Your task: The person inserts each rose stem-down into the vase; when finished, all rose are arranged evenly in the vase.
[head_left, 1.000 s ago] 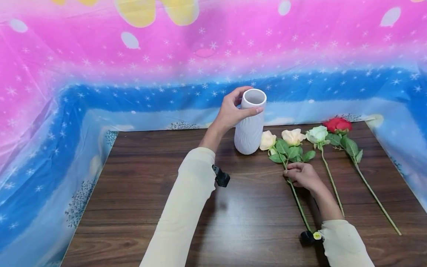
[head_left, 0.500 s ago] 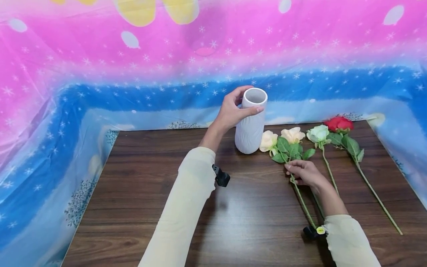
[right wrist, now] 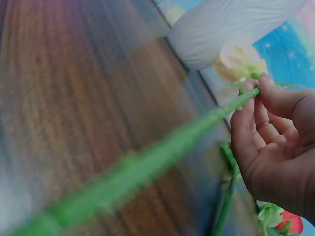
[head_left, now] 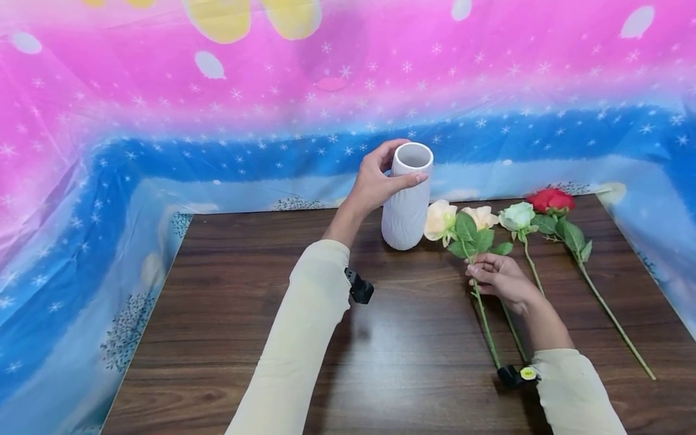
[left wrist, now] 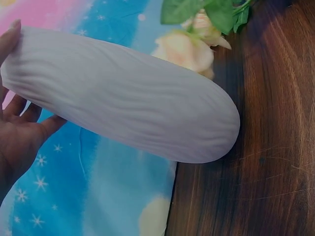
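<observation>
Rising slightly since the earlier frame, the long-stemmed cream rose with green leaves (head_left: 440, 220) is now showing its bloom higher beside the vase, and our right hand (head_left: 502, 281) is shifting with it. Behind everything, the pink-and-blue snowflake-printed cloth (head_left: 304, 78) is hanging past the dark brown wood-grain table (head_left: 244, 290). On that table we are keeping the tall white ribbed vase (head_left: 405, 217), probably ceramic, roughly upright with its mouth facing up; our left hand (head_left: 375, 178) is gripping it just below the rim, thumb in front, likely to steady it while leaving the mouth uncovered. Our right thumb and fingers are pinching the rose's stem just below its leaves, probably to control the heavier bloom end. Whether bloom and vase are touching, we are not able to tell. Rightward, 3 more roses are lying: the red one (head_left: 551, 200), the pale green one (head_left: 516, 217) and the 2nd cream one (head_left: 483, 216), partly hidden.
</observation>
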{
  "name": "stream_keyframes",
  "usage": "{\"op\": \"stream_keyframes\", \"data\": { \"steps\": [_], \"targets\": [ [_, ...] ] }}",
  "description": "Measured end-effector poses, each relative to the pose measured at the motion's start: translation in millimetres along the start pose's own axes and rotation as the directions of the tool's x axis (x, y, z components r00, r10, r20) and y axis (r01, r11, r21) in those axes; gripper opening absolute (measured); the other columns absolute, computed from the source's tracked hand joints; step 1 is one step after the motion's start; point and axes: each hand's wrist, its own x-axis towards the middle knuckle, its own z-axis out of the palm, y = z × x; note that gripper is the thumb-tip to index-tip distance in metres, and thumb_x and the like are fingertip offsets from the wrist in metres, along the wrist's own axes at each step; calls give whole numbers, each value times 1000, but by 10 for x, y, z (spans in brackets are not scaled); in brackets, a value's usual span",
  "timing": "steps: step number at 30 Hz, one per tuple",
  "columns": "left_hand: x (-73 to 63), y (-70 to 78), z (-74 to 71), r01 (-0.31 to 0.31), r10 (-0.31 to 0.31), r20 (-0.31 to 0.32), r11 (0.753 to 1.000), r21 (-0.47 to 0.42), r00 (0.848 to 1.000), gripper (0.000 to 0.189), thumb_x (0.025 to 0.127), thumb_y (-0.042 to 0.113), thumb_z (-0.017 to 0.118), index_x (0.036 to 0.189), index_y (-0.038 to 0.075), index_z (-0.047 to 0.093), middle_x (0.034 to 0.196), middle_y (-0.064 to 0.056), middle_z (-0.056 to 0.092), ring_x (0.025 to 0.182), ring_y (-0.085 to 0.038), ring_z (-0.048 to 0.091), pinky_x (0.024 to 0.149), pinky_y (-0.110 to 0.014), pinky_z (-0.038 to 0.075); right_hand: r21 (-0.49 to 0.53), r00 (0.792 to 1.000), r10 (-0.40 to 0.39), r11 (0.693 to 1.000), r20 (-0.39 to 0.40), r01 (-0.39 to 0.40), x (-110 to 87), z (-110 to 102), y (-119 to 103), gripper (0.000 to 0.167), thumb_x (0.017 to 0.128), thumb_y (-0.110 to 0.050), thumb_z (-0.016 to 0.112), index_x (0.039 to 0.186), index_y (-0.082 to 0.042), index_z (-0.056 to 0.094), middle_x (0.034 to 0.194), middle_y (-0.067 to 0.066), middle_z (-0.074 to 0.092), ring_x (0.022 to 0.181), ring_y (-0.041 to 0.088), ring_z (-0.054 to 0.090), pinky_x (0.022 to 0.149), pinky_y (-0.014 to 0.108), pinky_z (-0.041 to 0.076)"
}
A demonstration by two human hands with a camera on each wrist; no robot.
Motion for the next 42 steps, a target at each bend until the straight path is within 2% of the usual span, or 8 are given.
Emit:
{"op": "stream_keyframes", "data": {
  "steps": [7,14,20,26,33,36,39,42],
  "targets": [
    [-43,2,-45,5,-5,-10,1000,8,1000,67,84,20,84,144,14,55,130,-9,66,117,-21,65,99,-40,54,176,991,-131,976,-2,129,-34,47,-163,10,103,-9,58,109,-17,61,91,-10,71,81,5,70,68,19,58],
    [-40,-17,-15,-2,2,-1,1000,-1,1000,67,85,19,82,145,14,54,132,-9,66,118,-22,64,98,-39,55,284,963,-271,922,-9,262,-50,49,-317,15,103,-5,57,103,-17,67,93,-5,73,82,9,73,71,22,62],
    [-31,-29,28,0,0,1,1000,-1,1000,67,85,20,83,145,15,55,131,-9,66,118,-20,64,98,-37,55,322,953,-295,898,-64,299,-44,35,-512,11,103,-8,57,100,-14,66,94,-4,71,82,8,72,71,22,62],
    [-28,-34,20,-14,14,-3,1000,0,1000,67,85,19,82,145,13,54,131,-10,66,117,-21,64,97,-38,55,354,933,-341,864,-114,359,-5,27,-765,7,103,-12,57,102,-11,63,93,-3,71,80,8,70,68,23,60],
    [-23,-43,1,-15,15,0,1000,1,1000,68,85,20,82,147,12,53,132,-9,65,118,-22,64,98,-39,55,297,904,-388,854,-181,427,41,32,-1041,6,101,-13,60,99,-12,66,94,-4,68,81,8,68,71,23,61],
    [-19,-51,0,-22,22,-1,1000,5,1000,68,86,21,82,147,12,53,133,-9,65,118,-22,64,99,-40,55,280,884,-426,840,-192,465,66,31,-1121,13,99,-7,62,110,-13,66,96,-3,68,84,8,69,75,25,62],
    [-17,-53,-1,-26,26,-4,1000,12,1000,67,86,21,82,146,14,53,132,-9,66,118,-22,64,99,-41,55,272,870,-455,827,-192,492,84,21,-1184,36,97,-2,64,129,-17,60,96,-1,70,82,9,72,73,26,63],
    [-19,-46,0,-25,25,0,1000,14,1000,67,86,21,82,146,14,53,132,-9,65,118,-22,64,100,-42,54,288,872,-452,823,-190,489,78,-1,-1226,49,96,0,65,138,-22,54,102,-1,71,84,12,74,72,27,63]
  ]
}}
